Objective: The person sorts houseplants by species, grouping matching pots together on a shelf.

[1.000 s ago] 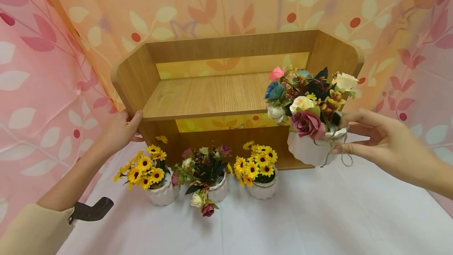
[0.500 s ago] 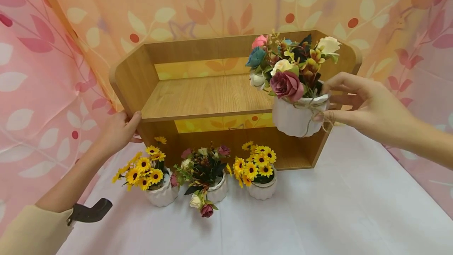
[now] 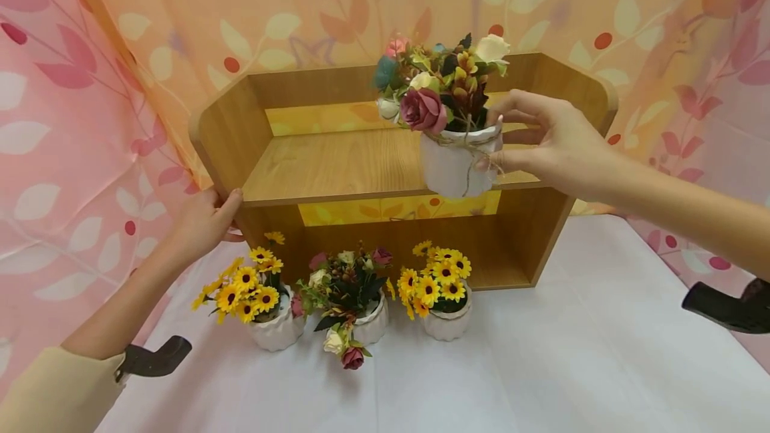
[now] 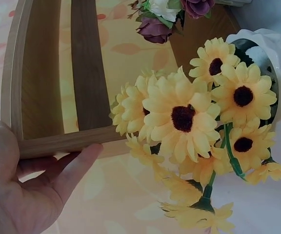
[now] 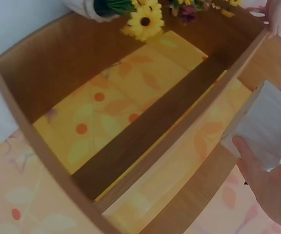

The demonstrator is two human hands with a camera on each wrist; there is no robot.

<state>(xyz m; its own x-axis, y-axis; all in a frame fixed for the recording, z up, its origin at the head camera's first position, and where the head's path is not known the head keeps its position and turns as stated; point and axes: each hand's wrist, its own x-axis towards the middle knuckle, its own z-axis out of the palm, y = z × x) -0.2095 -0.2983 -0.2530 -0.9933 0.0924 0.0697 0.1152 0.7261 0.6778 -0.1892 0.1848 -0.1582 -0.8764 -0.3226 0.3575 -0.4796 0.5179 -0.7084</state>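
A white flowerpot (image 3: 452, 169) of mixed artificial roses, tied with twine, hangs in front of the upper board of a two-tier wooden shelf (image 3: 337, 162). My right hand (image 3: 556, 142) holds this pot by its right rim and side, and the right wrist view shows the pot's underside (image 5: 265, 124) between thumb and fingers. At the shelf's left side panel, my left hand (image 3: 201, 222) grips the front edge, thumb on one face and fingers behind. Just beside that hand stands a pot of yellow sunflowers (image 4: 182, 119).
On the white cloth (image 3: 571, 366) before the shelf stand a left sunflower pot (image 3: 277, 329), a rose pot (image 3: 371, 323) with drooping blooms and a right sunflower pot (image 3: 448, 323). A patterned curtain (image 3: 391, 5) hangs behind.
My right hand has carried the rose pot leftward and up, from the shelf's right front to before the upper board. My left hand and the other pots have stayed put.
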